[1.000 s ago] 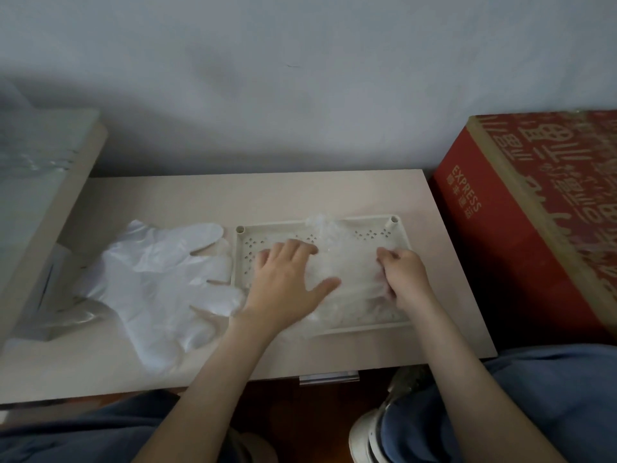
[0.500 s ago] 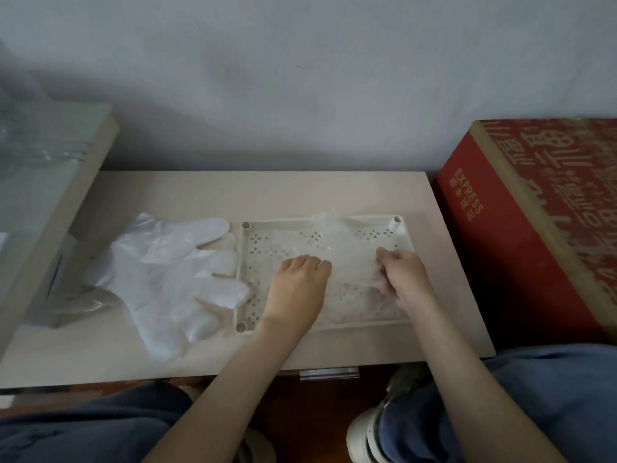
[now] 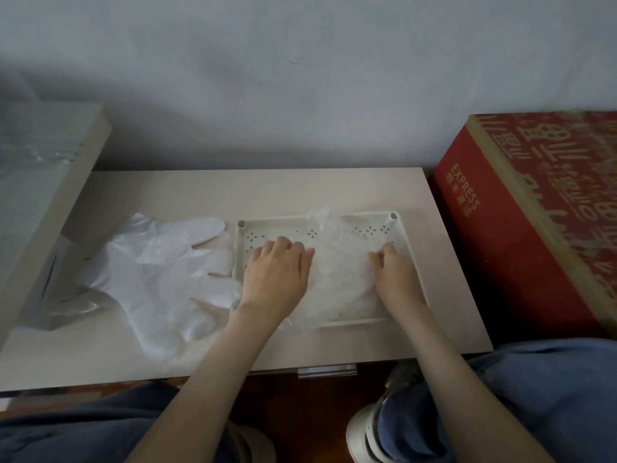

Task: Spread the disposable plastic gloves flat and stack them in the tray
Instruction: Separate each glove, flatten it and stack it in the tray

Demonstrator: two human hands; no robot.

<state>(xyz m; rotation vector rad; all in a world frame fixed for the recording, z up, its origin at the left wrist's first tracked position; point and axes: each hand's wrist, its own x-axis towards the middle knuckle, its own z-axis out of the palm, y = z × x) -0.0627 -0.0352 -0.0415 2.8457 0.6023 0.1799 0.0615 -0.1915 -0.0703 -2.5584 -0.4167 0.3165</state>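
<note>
Tray [image 3: 411,252], cream plastic with patterned perforations and a small round post at each far corner, lies flat on the pale table [image 3: 300,192], toward its right half; we note one clear glove [image 3: 337,275] lying inside it, thin and crinkled, covering the middle and right of the tray floor, with a puckered bit of film standing up at the far rim and a little film spilling over the near rim; the left hand [image 3: 277,279] rests knuckles-up on the left part of the tray, fingers bent with their tips down at the glove's left edge; we cannot tell whether it pinches the film or only presses it; the right hand [image 3: 395,279] sits on the glove's right side, fingers curled into the film and grasping it, just inside the tray's right wall; the two hands are apart, with the glove stretched between them; a pile of gloves [image 3: 157,279], whitish and overlapping, fingers pointing right, lies on the table just left of the tray, its fingertips reaching the tray's left wall; a red box [image 3: 534,222] printed EXPRESS stands beside the table on the right; a grey wall [image 3: 300,78] is behind; a white shoe [image 3: 364,432] shows below the table edge.
</note>
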